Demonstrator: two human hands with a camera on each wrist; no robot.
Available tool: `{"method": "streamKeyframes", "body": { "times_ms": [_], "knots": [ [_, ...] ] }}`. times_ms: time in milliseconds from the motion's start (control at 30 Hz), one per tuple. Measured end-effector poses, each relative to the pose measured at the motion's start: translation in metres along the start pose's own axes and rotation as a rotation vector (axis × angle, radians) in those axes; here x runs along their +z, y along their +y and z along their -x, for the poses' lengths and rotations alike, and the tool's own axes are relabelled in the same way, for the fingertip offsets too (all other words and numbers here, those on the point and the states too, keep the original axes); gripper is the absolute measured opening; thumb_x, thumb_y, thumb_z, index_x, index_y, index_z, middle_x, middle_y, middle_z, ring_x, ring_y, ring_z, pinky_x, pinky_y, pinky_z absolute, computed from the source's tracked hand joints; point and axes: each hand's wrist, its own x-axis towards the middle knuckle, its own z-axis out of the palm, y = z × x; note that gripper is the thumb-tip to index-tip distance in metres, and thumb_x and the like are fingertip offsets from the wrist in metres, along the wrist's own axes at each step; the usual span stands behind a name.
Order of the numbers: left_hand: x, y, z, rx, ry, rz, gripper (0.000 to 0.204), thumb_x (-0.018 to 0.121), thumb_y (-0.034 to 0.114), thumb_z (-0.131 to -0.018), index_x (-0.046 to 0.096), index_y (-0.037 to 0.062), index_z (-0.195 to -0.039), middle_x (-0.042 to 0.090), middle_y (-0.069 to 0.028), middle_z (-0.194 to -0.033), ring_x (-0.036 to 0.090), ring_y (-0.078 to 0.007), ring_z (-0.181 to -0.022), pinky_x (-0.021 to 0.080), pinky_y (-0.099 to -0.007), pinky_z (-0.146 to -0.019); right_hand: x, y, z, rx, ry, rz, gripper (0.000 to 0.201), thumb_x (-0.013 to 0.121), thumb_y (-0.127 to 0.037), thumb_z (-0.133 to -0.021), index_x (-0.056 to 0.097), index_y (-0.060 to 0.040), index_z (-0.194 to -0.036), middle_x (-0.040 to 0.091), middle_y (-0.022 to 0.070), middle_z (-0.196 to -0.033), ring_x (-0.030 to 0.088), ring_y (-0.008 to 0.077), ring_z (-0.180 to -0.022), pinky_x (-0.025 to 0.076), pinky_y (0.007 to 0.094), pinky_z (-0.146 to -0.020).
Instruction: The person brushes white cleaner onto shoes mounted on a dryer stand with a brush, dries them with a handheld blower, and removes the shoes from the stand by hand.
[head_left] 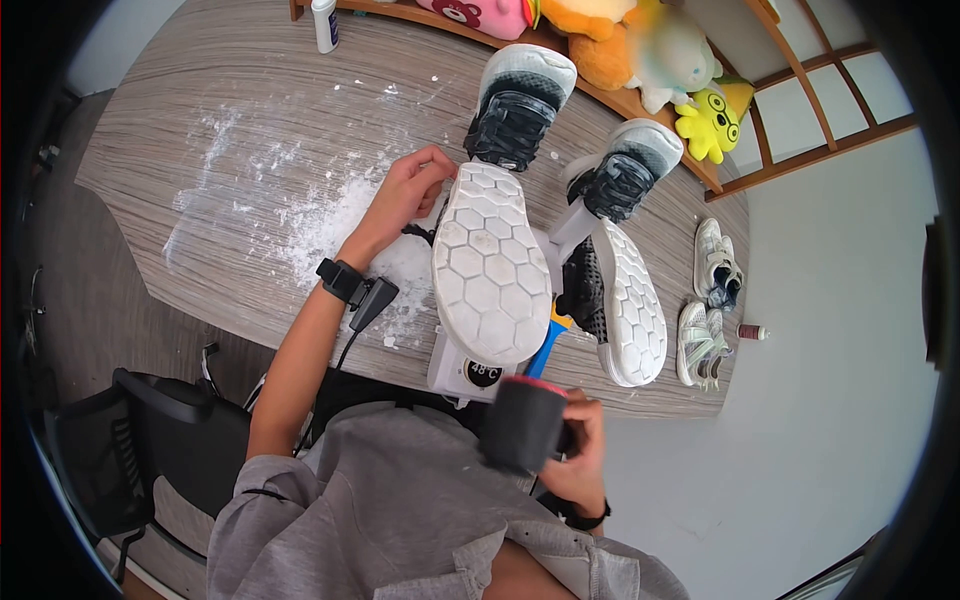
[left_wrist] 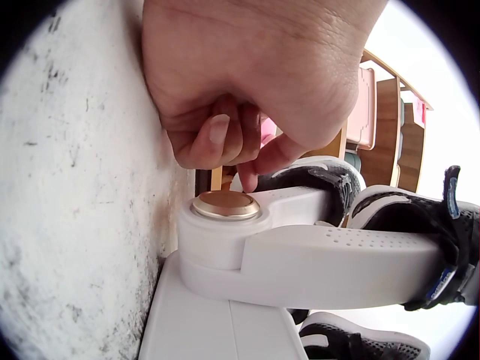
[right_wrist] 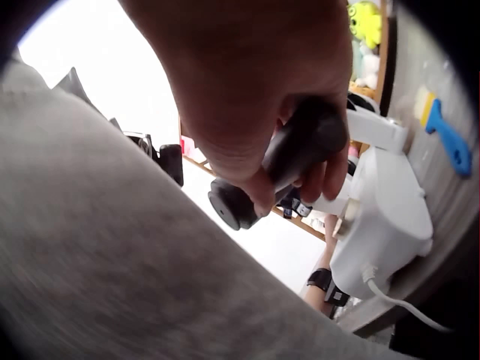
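Observation:
My right hand [head_left: 580, 450] grips a black tool [head_left: 522, 428] by its dark handle [right_wrist: 296, 150]. Its wide round head has a red rim; the tool's exact kind I cannot tell. My left hand [head_left: 405, 195] lies at the left of a black-and-white sneaker [head_left: 490, 260], its fingers loosely curled and holding nothing visible. The sneaker's white hexagon-patterned sole faces up. A second sneaker [head_left: 635, 305] stands to its right. Two more, toes up, sit behind: one sneaker [head_left: 520, 105] and another sneaker [head_left: 628, 165]. Between them is a white shoe dryer [left_wrist: 337, 266] with a 48°C display.
White powder [head_left: 345, 215] is scattered over the wood-grain table [head_left: 180, 110]. A blue-handled brush [head_left: 543, 350] lies by the dryer. White shoes [head_left: 712, 255] stand at the right edge. Plush toys [head_left: 600, 50] line a rear shelf. A white bottle [head_left: 325, 25] stands far left, an office chair [head_left: 165, 440] near left.

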Motion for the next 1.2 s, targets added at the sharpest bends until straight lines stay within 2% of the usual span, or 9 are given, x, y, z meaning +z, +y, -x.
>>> {"method": "streamKeyframes", "body": {
  "times_ms": [100, 133, 167, 200, 300, 400, 500, 800, 1200],
  "knots": [
    [0.001, 0.001, 0.000, 0.006, 0.002, -0.020, 0.012, 0.055, 0.017, -0.099, 0.060, 0.0090, -0.092, 0.034, 0.0103, -0.059, 0.026, -0.0017, -0.050, 0.019, -0.0226, -0.046, -0.035, -0.013, 0.010, 0.041, -0.020, -0.425, 0.049, 0.082, -0.026, -0.080, 0.051, -0.0037, -0.111, 0.061, 0.0173, -0.106, 0.060, 0.0236, -0.093, 0.049, 0.0391, -0.084],
    [0.002, 0.001, 0.000, 0.010, 0.008, -0.040, 0.012, 0.055, 0.017, -0.099, 0.059, 0.0091, -0.092, 0.034, 0.0103, -0.059, 0.026, -0.0016, -0.050, 0.019, -0.0223, -0.046, -0.044, -0.023, 0.024, 0.221, 0.158, -0.422, 0.046, 0.078, -0.035, -0.084, 0.052, -0.0032, -0.104, 0.061, 0.0178, -0.092, 0.061, 0.0239, -0.083, 0.051, 0.0402, -0.072],
    [0.002, 0.000, 0.000, 0.010, -0.001, -0.040, 0.012, 0.055, 0.017, -0.099, 0.059, 0.0091, -0.092, 0.034, 0.0103, -0.059, 0.026, -0.0016, -0.050, 0.019, -0.0223, -0.046, -0.049, -0.026, 0.021, 0.253, 0.362, -0.408, 0.042, 0.071, -0.036, -0.094, 0.042, -0.0055, -0.087, 0.058, 0.0144, -0.077, 0.049, 0.0205, -0.035, 0.045, 0.0322, -0.033],
    [0.001, -0.001, 0.000, 0.010, 0.003, -0.026, 0.012, 0.055, 0.017, -0.099, 0.059, 0.0091, -0.091, 0.034, 0.0104, -0.059, 0.026, -0.0013, -0.050, 0.019, -0.0220, -0.046, -0.086, -0.019, 0.028, 0.056, 0.176, -0.181, 0.047, 0.077, -0.035, -0.089, 0.041, -0.0047, -0.090, 0.054, 0.0101, -0.073, 0.050, 0.0188, -0.037, 0.045, 0.0317, -0.033],
    [-0.002, -0.008, -0.002, 0.027, -0.006, -0.013, 0.012, 0.055, 0.017, -0.100, 0.058, 0.0095, -0.091, 0.034, 0.0106, -0.060, 0.027, -0.0008, -0.051, 0.019, -0.0215, -0.046, -0.071, -0.045, -0.035, -0.279, 0.209, -0.511, 0.063, 0.084, -0.039, -0.081, 0.046, -0.0021, -0.114, 0.051, 0.0052, -0.085, 0.052, 0.0151, -0.052, 0.046, 0.0279, -0.040],
    [-0.004, -0.009, -0.004, 0.036, -0.001, -0.008, 0.012, 0.055, 0.017, -0.100, 0.058, 0.0105, -0.090, 0.034, 0.0111, -0.061, 0.027, 0.0001, -0.051, 0.019, -0.0209, -0.046, -0.078, -0.038, -0.062, -0.125, 0.335, -0.389, 0.075, 0.080, -0.040, -0.082, 0.043, 0.0026, -0.132, 0.047, 0.0050, -0.091, 0.051, 0.0143, -0.063, 0.044, 0.0292, -0.050],
    [-0.006, -0.008, -0.004, 0.037, 0.020, -0.021, 0.012, 0.055, 0.017, -0.100, 0.058, 0.0114, -0.090, 0.033, 0.0117, -0.062, 0.027, 0.0010, -0.052, 0.019, -0.0202, -0.047, -0.078, -0.037, -0.101, -0.055, 0.364, -0.382, 0.055, 0.076, -0.025, -0.086, 0.051, 0.0054, -0.125, 0.060, 0.0155, -0.105, 0.059, 0.0186, -0.068, 0.049, 0.0309, -0.056],
    [-0.005, -0.007, -0.002, 0.060, 0.017, -0.029, 0.013, 0.054, 0.018, -0.100, 0.058, 0.0109, -0.090, 0.033, 0.0122, -0.063, 0.027, 0.0016, -0.054, 0.019, -0.0198, -0.048, -0.084, -0.042, -0.165, -0.013, 0.264, -0.349, 0.035, 0.075, -0.014, -0.084, 0.062, 0.0038, -0.111, 0.069, 0.0132, -0.099, 0.060, 0.0123, -0.072, 0.048, 0.0263, -0.069],
    [-0.003, -0.005, -0.003, 0.049, 0.046, 0.028, 0.013, 0.053, 0.016, -0.100, 0.059, 0.0089, -0.092, 0.032, 0.0123, -0.063, 0.025, 0.0013, -0.053, 0.018, -0.0195, -0.047, -0.086, -0.032, -0.183, 0.014, 0.236, -0.286, 0.032, 0.077, -0.017, -0.085, 0.065, 0.0012, -0.107, 0.071, 0.0088, -0.089, 0.057, 0.0079, -0.067, 0.043, 0.0227, -0.061]
  ]
}}
